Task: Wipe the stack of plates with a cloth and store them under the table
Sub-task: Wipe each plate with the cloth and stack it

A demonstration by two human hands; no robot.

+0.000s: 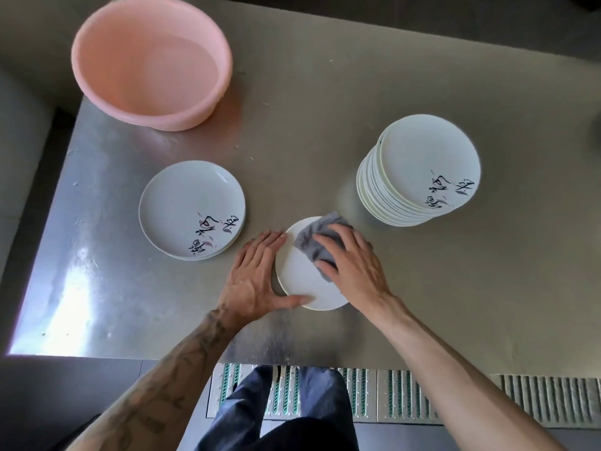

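One white plate (302, 281) lies on the steel table in front of me. My left hand (257, 275) steadies its left rim, fingers straight along the edge and the thumb under the near rim. My right hand (354, 262) presses a grey cloth (312, 242) onto the plate, its fingers spread over the cloth. A tall stack of white plates (419, 170) with black brush lettering stands to the right. A short pile of the same plates (192, 209) lies to the left.
A pink plastic basin (149, 60) sits at the table's (292, 125) far left. The table's left edge drops to a dark floor. Metal floor grating (406, 395) runs along the near edge, beside my legs.
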